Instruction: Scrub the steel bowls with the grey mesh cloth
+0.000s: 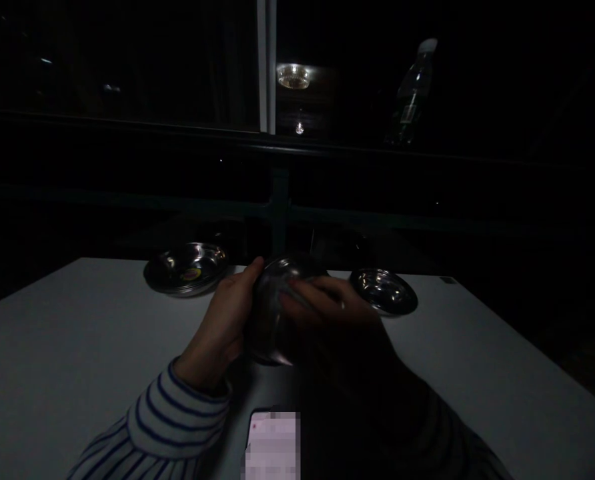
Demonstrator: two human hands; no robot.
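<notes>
A shiny metal bowl [272, 320] is held up, tilted, over the middle of the table. My left hand [230, 307] grips its left edge, with the thumb up along the rim. Over the bowl's surface, my right hand [325, 303] has its fingers bent and pressed together. Blur and darkness hide what the right fingers hold, if anything. Behind my left hand stands a stack of metal bowls [165, 277], with a yellow round label inside the top one. Another metal bowl [385, 291] sits on the table to the right, beyond my right hand.
The white table [477, 373] has its far edge just behind the bowls. A lit phone [272, 447] lies at the near edge, between my forearms. Past the table, a clear bottle [412, 97] with a white cap stands by a dark window with a pale frame [267, 67].
</notes>
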